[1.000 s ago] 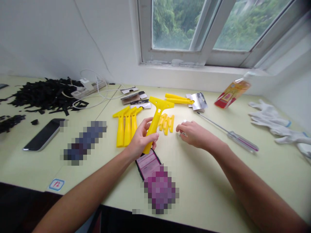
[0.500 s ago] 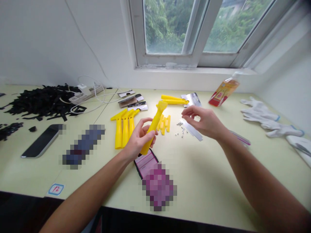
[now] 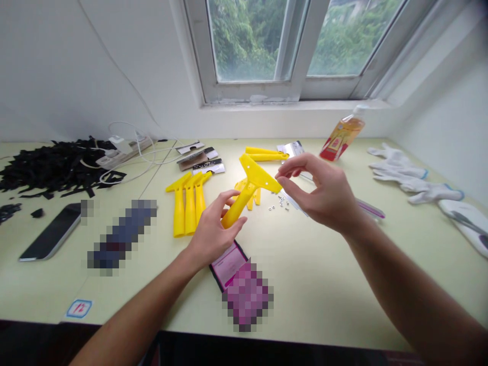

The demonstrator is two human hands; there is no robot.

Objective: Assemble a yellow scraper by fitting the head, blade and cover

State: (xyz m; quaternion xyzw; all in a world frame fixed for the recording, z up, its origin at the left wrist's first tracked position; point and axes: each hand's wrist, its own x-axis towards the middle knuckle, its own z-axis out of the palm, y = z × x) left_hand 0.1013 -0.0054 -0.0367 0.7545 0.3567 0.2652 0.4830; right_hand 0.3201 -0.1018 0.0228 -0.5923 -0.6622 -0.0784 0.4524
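Note:
My left hand [image 3: 217, 223] is wrapped round the grip of a yellow plastic scraper handle [image 3: 257, 178], whose wide head with small holes points up and to the right. My right hand [image 3: 316, 188] is closed in a pinch at the right end of that head; whatever lies between its fingertips is too small or hidden to make out. Below the head, several small metal screws or nuts [image 3: 282, 202] lie loose. Flat yellow plates [image 3: 256, 197] show partly behind the grip. Three more yellow scraper handles [image 3: 189, 206] lie side by side left of my left hand.
Further back are yellow handles [image 3: 263, 152] and packaged pieces [image 3: 202, 157]. A bottle of orange liquid [image 3: 341, 137] and white gloves [image 3: 404, 175] are on the right. Black scraps [image 3: 49, 165], a power strip [image 3: 122, 152] and a dark phone [image 3: 53, 231] lie left; a pink-screened phone [image 3: 231, 267] lies in front.
My left hand has turned the scraper handle so its broad head faces me. My right hand has come to the head's right end, still pinched. The view has shifted slightly.

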